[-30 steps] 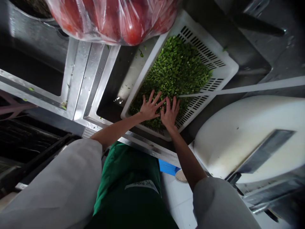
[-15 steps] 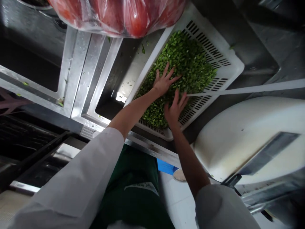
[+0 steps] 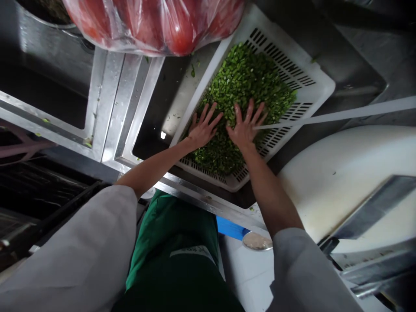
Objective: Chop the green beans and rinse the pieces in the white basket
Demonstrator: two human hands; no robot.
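Chopped green vegetable pieces are heaped in a white slotted basket, which sits in a metal sink. My left hand lies on the greens near the basket's left wall, its fingers spread. Beside it, to the right, my right hand also rests on the greens with fingers apart. Neither hand is wrapped round anything. A thin white strip, perhaps a stream of water, reaches from the right edge of the view to my right hand.
A clear bag of tomatoes overhangs the sink's far side. Another sink basin lies to the left. On the right, a cleaver rests on a round white cutting board. A round pale-filled container shows below the counter edge.
My left hand has moved back and left across the greens. My right hand has pushed forward onto them, its fingers spread wider. The view has shifted slightly.
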